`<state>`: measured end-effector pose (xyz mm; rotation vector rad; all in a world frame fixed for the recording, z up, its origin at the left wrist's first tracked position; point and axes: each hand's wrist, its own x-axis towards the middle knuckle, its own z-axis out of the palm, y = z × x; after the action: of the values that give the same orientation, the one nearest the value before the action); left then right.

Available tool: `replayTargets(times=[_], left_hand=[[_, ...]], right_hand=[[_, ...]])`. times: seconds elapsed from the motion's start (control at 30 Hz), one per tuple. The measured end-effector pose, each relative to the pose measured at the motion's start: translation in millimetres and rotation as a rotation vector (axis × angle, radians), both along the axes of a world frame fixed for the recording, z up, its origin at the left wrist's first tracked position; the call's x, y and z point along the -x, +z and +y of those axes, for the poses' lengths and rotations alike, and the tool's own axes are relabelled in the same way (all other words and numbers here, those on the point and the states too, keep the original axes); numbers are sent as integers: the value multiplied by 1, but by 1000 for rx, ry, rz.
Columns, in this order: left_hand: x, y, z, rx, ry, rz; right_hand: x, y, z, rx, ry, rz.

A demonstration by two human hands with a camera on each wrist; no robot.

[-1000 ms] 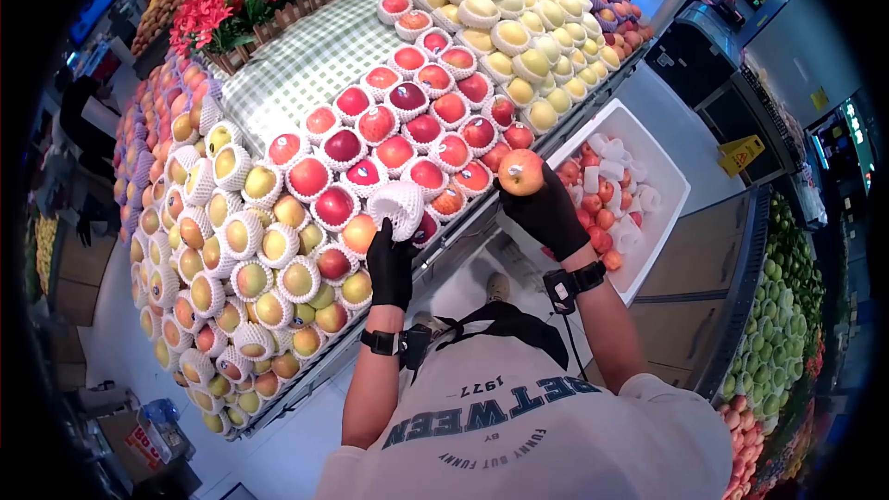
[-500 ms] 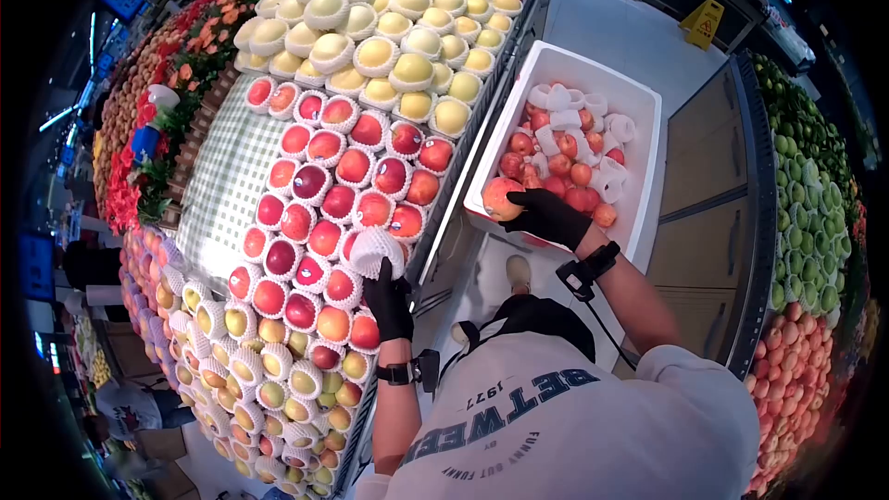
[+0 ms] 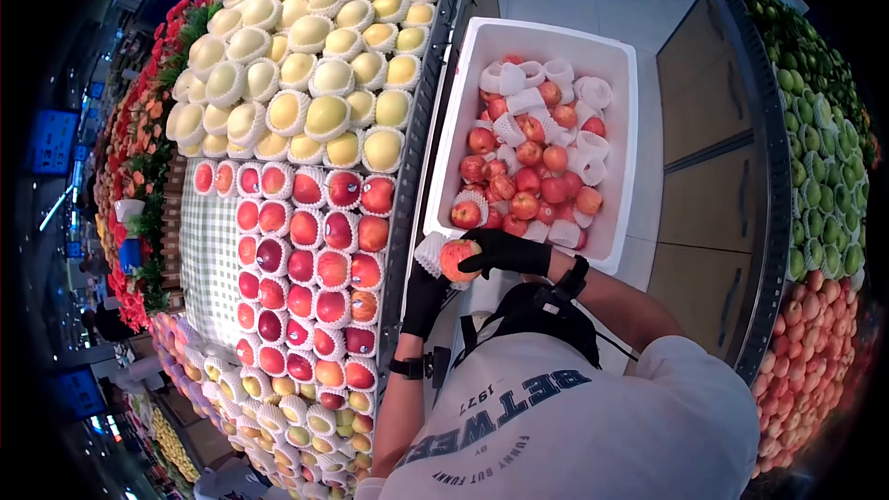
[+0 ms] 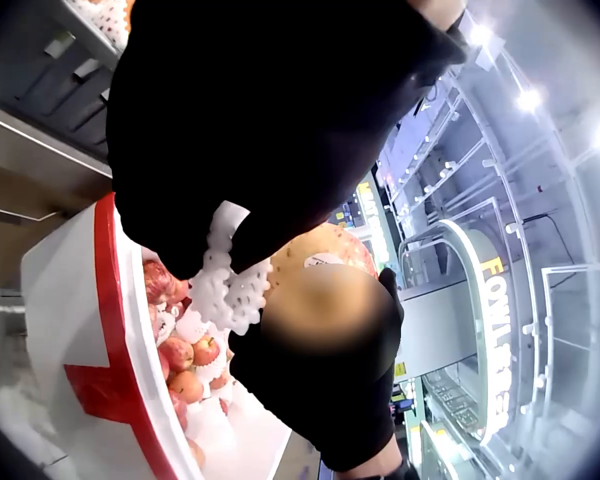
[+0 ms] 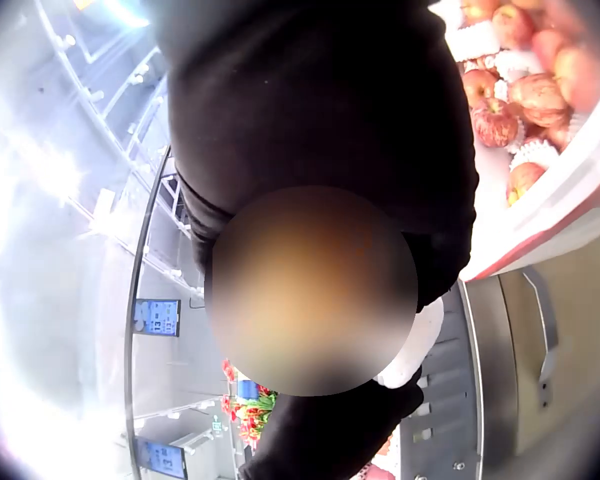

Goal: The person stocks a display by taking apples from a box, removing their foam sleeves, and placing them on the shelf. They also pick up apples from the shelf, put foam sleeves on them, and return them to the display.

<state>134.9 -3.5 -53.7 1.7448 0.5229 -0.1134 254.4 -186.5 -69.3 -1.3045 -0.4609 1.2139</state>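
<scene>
My right hand (image 3: 509, 252), in a black glove, grips a red-and-yellow apple (image 3: 458, 260) in front of my body. Just left of it, my gloved left hand (image 3: 424, 304) holds a white foam net sleeve (image 3: 429, 252). The apple is right at the sleeve, overlapping it in the head view. From the left wrist, the foam sleeve (image 4: 225, 295) shows between the fingers, with the apple (image 4: 315, 262) beside it and a small sticker on its skin. A blurred patch covers much of the apple in the right wrist view.
A white foam box (image 3: 632, 130) of red apples and loose net sleeves stands just beyond my hands. To the left, the display stand holds rows of sleeved red apples (image 3: 301, 266) and pale yellow fruit (image 3: 308, 34). Shelves of green fruit (image 3: 824, 181) line the right.
My right hand has brought the apple left and closer to my body, and my left hand has moved the sleeve right, off the display, to meet it. The head view has turned rightward.
</scene>
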Motion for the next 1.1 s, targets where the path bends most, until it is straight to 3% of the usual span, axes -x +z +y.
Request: replayTargets(times=[0.13,0.2,0.27,0.33,0.37,0.47,0.53,0.6,0.63,0.73,0.83,0.93,1.1], left_hand=[[-14,10,-8,302,-72,183],[-13,1,-7,369,-12,156],[-14,-1,-8,393,45,148],[-18,3,-9,377,96,155],[-18,5,-8,367,105,166],[-14,10,-8,342,147,190],[-10,14,-9,328,186,193],[-6,14,-11,316,230,189],[-4,14,-13,310,251,186],[0,14,-16,321,306,201],[3,15,-20,318,349,184],[3,16,-22,308,363,189],[4,16,-24,316,388,194]], right_hand=[[-29,0,-20,36,-42,-23],[-47,-9,-31,-17,-179,-80],[-83,-17,-43,88,-149,-185],[-104,-60,-48,264,-282,-287],[-116,-70,-51,229,-323,-216],[-134,-161,-50,365,-545,-593],[-145,-164,-43,282,-619,-540],[-155,-147,-43,279,-551,-73],[-161,-154,-38,359,-526,-74],[-168,-190,-22,274,-571,-475],[-162,-207,-19,376,-620,-833],[-160,-222,-19,498,-677,-884],[-163,-225,-25,372,-723,-723]])
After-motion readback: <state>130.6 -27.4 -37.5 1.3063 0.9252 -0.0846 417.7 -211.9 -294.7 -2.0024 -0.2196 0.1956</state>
